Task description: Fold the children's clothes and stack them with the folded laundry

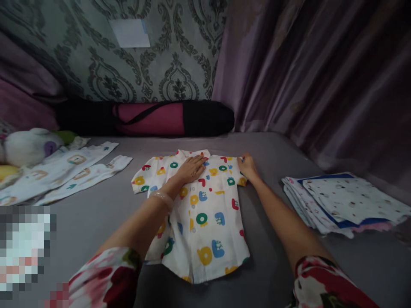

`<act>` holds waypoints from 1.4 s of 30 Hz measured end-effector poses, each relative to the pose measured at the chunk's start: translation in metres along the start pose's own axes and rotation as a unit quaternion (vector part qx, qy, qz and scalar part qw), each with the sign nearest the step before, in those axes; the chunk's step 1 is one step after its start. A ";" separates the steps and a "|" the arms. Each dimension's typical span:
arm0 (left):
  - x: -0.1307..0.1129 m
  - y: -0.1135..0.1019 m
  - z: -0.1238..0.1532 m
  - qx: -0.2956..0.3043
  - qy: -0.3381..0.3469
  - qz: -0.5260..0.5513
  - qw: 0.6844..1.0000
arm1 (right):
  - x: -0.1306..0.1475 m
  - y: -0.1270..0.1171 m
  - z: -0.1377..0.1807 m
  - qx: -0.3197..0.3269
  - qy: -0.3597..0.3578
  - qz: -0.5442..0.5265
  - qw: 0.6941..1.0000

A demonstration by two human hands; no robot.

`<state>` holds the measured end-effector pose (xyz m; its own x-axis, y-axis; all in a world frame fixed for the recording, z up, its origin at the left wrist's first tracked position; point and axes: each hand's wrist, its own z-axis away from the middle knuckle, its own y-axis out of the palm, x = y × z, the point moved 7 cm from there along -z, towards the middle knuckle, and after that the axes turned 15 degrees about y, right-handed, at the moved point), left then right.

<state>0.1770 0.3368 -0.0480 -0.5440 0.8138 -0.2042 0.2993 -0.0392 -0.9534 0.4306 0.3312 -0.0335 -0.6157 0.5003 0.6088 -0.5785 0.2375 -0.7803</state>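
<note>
A small white short-sleeved shirt (212, 231) with coloured letter prints lies front up on the grey bed sheet, its collar pointing away from me. My left hand (192, 169) rests flat on the upper chest just below the collar, fingers stretched out. At the shirt's right sleeve, my right hand (248, 167) is closed with the sleeve fabric pinched between its fingers. The lower part of the shirt's left side is partly covered by my left forearm.
Folded clothes (346, 201) are stacked at the right. Printed white trousers (80, 167) lie spread at the left, beside a white plush toy (28, 147). A long black and maroon bag (154, 117) lies along the wall. Purple curtains (266, 64) hang at the right.
</note>
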 end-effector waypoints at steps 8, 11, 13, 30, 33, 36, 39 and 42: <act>0.004 0.002 0.001 0.011 -0.014 -0.007 1.000 | 0.005 0.002 0.029 -0.106 -0.051 0.178 0.977; 0.007 0.005 0.000 0.016 -0.011 -0.006 1.000 | -0.011 -0.011 0.014 -0.120 0.031 0.041 0.991; 0.009 0.007 -0.003 0.035 -0.020 0.000 0.999 | -0.024 -0.017 0.003 -0.093 0.084 -0.075 0.989; -0.042 -0.095 0.212 -0.109 -0.297 0.008 0.949 | -0.081 -0.026 0.140 0.201 0.067 -0.110 0.971; -0.061 -0.088 0.251 -0.066 -0.391 0.072 0.915 | -0.084 -0.019 0.175 0.275 0.089 -0.075 0.954; -0.083 -0.079 0.262 -0.051 -0.421 0.115 0.898 | -0.085 -0.016 0.199 0.306 0.099 -0.023 0.947; -0.099 -0.074 0.262 -0.071 -0.431 0.115 0.892 | -0.085 -0.012 0.210 0.332 0.094 0.019 0.938; -0.110 -0.069 0.259 -0.068 -0.429 0.106 0.895 | -0.088 -0.007 0.211 0.325 0.060 0.056 0.942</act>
<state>0.0132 0.1002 -0.0178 -0.8478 0.0497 -0.5280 0.5276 -0.0225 -0.8492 0.3761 0.1098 -0.0514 -0.6504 0.5919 0.4761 -0.7425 -0.3634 -0.5627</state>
